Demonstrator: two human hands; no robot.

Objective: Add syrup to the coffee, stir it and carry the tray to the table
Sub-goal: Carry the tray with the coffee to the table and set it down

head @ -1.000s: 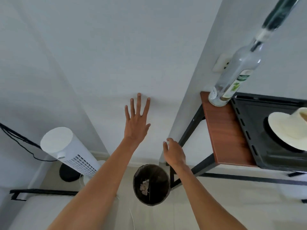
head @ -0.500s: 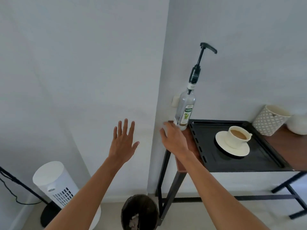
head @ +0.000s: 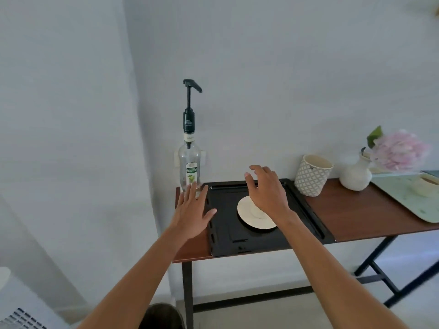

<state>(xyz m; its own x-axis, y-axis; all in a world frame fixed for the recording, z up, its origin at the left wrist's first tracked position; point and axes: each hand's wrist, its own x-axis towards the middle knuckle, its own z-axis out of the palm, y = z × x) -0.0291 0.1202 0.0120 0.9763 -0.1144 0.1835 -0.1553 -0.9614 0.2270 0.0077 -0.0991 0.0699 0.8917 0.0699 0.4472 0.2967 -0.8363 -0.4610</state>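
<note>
Both hands are hovering empty: left hand [head: 193, 211] spread before the syrup bottle [head: 189, 166], right hand [head: 266, 189] loosely open, hiding the cup [head: 257, 213] on the black tray [head: 228, 233].

walls: plain pale grey-white wall [head: 285, 67], inner corner at left behind the table
table: narrow console table [head: 370, 210], reddish-brown wood top, black metal legs and crossbars
socket: white wall plate [head: 177, 159] low on the wall
floor: light beige floor [head: 273, 312]
lower left: white slotted appliance [head: 21, 319], partly cut off
bottom edge: dark round bin [head: 161, 315]
light: soft, even, daylight-like
</note>
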